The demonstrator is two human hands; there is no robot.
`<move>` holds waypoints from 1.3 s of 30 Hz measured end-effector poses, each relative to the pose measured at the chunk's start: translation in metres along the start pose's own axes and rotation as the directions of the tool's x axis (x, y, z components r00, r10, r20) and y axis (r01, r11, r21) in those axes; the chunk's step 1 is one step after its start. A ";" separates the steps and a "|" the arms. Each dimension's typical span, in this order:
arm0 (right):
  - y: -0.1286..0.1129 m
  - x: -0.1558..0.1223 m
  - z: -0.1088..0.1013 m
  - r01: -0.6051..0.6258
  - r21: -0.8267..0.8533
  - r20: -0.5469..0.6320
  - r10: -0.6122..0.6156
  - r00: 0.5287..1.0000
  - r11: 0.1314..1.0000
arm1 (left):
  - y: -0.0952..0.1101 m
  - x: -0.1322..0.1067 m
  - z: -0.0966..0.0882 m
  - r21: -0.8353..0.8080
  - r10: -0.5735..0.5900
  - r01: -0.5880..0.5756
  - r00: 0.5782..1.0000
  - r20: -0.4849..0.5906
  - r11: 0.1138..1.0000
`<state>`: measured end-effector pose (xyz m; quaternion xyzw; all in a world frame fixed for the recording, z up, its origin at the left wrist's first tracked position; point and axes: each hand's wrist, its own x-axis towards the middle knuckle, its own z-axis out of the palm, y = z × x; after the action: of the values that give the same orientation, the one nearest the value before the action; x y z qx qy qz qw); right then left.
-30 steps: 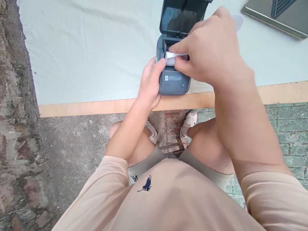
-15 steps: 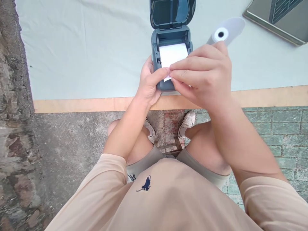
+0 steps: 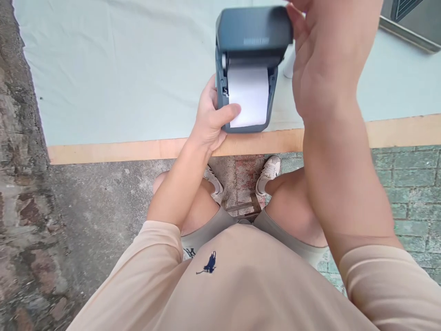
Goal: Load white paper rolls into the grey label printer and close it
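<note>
A dark blue-grey portable printer (image 3: 272, 101) is held over the table's near edge, with my left hand (image 3: 211, 115) wrapped round its left side. My left thumb lies on the white paper strip (image 3: 250, 92) that runs from inside the printer down over its front. The hinged lid (image 3: 255, 30) is partly lowered, leaving the paper bay uncovered below it. At the lid's right corner, my right hand (image 3: 327, 50) has its fingers on the edge; the top of this hand is cut off by the frame. Behind my right wrist, a sliver of the white paper roll (image 3: 289, 66) shows.
A pale cloth (image 3: 138, 73) covers the table, whose light wooden edge (image 3: 120, 151) runs across the front. A laptop-like device (image 3: 413, 25) lies at the far right. My legs and feet are under the table edge, with a rough stone wall (image 3: 24, 207) on the left.
My right hand has left the paper strip and moved up to the lid. The lid has swung from upright to partly lowered. My left hand still holds the printer.
</note>
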<state>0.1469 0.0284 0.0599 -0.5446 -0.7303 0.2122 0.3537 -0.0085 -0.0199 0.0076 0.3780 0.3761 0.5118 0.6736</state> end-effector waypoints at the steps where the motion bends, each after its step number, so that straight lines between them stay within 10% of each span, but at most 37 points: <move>1: -0.007 -0.008 0.003 0.003 0.093 -0.038 0.000 0.999 0.996 | 0.000 0.000 0.000 -0.001 -0.003 0.003 1.000 0.003 1.000; 14: -0.003 -0.046 0.008 -0.195 0.544 0.296 0.031 0.955 0.816 | 0.002 -0.004 0.006 -0.090 0.047 -0.050 0.999 -0.027 0.995; 29: -0.017 -0.035 -0.022 0.008 0.050 0.229 -0.019 0.973 0.999 | -0.012 0.009 -0.009 0.009 -0.033 0.036 0.972 -0.232 0.999; 39: -0.024 -0.018 -0.013 0.119 0.235 -0.208 -0.070 0.976 0.965 | -0.015 0.009 -0.006 -0.021 -0.001 -0.005 0.961 -0.278 1.000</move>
<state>0.1438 0.0030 0.0796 -0.4792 -0.6846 0.2288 0.4993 -0.0056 -0.0134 -0.0097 0.2957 0.4610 0.5644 0.6177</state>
